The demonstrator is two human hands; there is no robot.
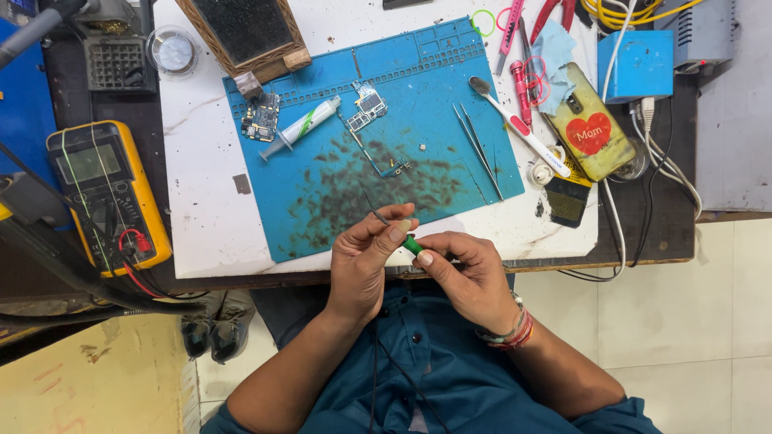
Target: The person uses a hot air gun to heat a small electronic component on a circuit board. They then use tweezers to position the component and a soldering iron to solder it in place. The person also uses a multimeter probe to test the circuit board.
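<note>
At surface (209,217) edge, left hand (363,261) pinches thin probe (376,213); right hand (470,273) pinches its green handle (411,244); tip points up-left over blue mat (434,104).

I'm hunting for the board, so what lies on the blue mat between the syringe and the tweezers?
In the head view, a small circuit board lies between the syringe and tweezers on the blue mat.

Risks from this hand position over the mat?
1. Both hands, left hand and right hand, pinch a thin green-handled tool at the table edge; a slip may drop it into the lap.
2. Its fine tip points toward the loose circuit boards on the blue mat; a jerk might scratch them.
3. The tweezers lie loose nearby and could be knocked off.
</note>
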